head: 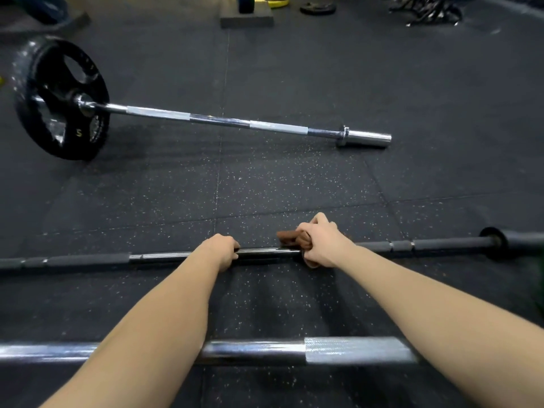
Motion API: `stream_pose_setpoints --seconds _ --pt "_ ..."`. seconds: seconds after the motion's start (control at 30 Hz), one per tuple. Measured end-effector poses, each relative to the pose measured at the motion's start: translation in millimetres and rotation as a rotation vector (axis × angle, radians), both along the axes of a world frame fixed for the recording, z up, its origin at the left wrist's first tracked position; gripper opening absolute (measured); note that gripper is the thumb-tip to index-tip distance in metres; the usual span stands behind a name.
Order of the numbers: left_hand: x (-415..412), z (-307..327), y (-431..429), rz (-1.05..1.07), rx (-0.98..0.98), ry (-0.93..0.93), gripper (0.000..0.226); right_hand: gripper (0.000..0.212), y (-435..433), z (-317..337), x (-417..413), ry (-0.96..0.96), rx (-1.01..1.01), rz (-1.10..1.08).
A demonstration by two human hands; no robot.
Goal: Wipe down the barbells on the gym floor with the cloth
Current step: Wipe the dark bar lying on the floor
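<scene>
Wiping appears under way on the black bar [265, 253], which lies on the floor [265, 187]. The right grip [322, 245] clenches the cloth [290, 235] around it, and the left grip [225, 250] grasps the bar nearby. The next move likely calls for sliding the cloth along the bar.

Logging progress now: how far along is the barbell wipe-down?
Done: no bar visibly finished. In hand: the right hand grips the brown cloth round the black barbell mid-shaft; the left hand holds the bar beside it. Possibly left: the far plate-loaded barbell and the near chrome barbell, neither being wiped.
</scene>
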State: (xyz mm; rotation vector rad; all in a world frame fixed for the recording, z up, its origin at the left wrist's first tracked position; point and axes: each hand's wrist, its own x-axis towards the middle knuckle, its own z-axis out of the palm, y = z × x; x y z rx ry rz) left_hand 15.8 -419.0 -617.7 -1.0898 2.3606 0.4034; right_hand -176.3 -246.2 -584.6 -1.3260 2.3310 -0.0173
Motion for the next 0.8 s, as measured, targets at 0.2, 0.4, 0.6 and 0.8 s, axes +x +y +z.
stream_pose_setpoints --seconds 0.2,0.4,0.6,0.8 --pt "1.4 6.0 3.5 -0.020 0.013 -0.003 0.039 0.023 1.8 13.0 -19.5 0.013 0.135 -0.188" --pt "1.4 13.2 6.5 -0.039 0.012 -0.009 0.040 0.036 18.4 3.2 -40.7 0.168 0.144 -0.310" --pt "2.5 13.2 3.7 -0.047 0.016 0.012 0.041 0.070 16.5 -5.2 -37.8 -0.078 -0.057 -0.084" --pt "4.5 31.4 15.0 -0.063 0.019 -0.013 0.042 0.032 29.3 13.6 -37.3 -0.123 -0.104 -0.122"
